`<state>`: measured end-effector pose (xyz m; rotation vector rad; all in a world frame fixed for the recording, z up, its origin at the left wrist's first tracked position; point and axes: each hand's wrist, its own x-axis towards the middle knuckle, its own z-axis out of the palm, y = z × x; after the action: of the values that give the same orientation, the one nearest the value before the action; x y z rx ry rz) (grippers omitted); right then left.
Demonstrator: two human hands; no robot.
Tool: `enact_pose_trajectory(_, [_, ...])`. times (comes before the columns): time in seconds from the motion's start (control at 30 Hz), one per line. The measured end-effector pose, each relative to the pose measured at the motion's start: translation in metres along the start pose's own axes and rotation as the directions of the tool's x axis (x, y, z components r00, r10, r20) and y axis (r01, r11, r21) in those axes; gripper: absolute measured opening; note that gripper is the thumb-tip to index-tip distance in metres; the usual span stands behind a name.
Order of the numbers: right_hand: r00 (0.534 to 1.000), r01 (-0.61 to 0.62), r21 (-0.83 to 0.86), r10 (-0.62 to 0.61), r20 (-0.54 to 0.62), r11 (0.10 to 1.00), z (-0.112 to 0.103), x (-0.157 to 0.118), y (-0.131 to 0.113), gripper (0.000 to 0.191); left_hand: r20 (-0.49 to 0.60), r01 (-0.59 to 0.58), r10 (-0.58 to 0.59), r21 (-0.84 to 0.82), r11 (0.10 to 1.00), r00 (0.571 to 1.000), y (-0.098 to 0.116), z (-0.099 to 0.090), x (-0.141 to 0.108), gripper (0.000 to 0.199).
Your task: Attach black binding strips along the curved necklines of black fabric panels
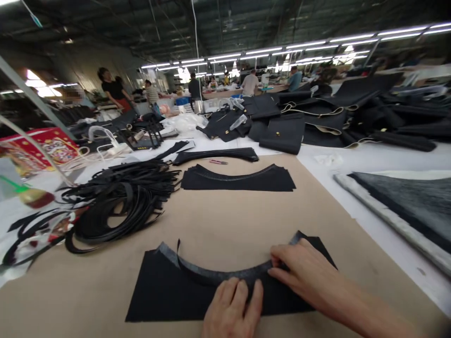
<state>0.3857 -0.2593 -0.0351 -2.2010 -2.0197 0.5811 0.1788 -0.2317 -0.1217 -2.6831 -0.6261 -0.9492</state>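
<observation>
At left we see 1 red box [58, 146] (brightly patterned), with people [113, 89] farther back and lit tubes [403, 31] overhead.

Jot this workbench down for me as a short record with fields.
Left hand: left hand rests on the black panel
Right hand: right hand at the curve's right side; grip unclear
Strip: narrow black strip along the curve, left end sticking up
Beyond: stacked panels, small red tool
Far left: coiled black straps

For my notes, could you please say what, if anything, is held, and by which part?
The right hand seems to pinch the black strip on its right side; the left hand rests on the panel.
</observation>
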Motion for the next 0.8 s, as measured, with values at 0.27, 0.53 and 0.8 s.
enact_pose_trajectory(0.27, [0.999, 0.033, -0.011, -0.033, -0.001, 0.999, -0.006, -0.004, -0.001, 0.017, 0.105, -0.021, 0.02, 0.006, 1.0, 0.994, -0.004, -0.006, -0.002, 0.037])
enact_pose_trajectory(0.53, [1.0, 0.02, -0.031, -0.019, 0.015, 0.999, -0.006, 0.001, 0.001, 0.018, 0.153, -0.028, 0.026, 0.007, 1.0, 0.988, -0.003, -0.005, -0.002, 0.038])
enact_pose_trajectory(0.8, [0.996, -0.074, 0.011, 0.074, -0.042, 0.997, -0.007, 0.0, 0.011, 0.019, 0.192, -0.073, 0.061, 0.056, 0.996, 0.98, -0.005, -0.003, 0.004, 0.043])
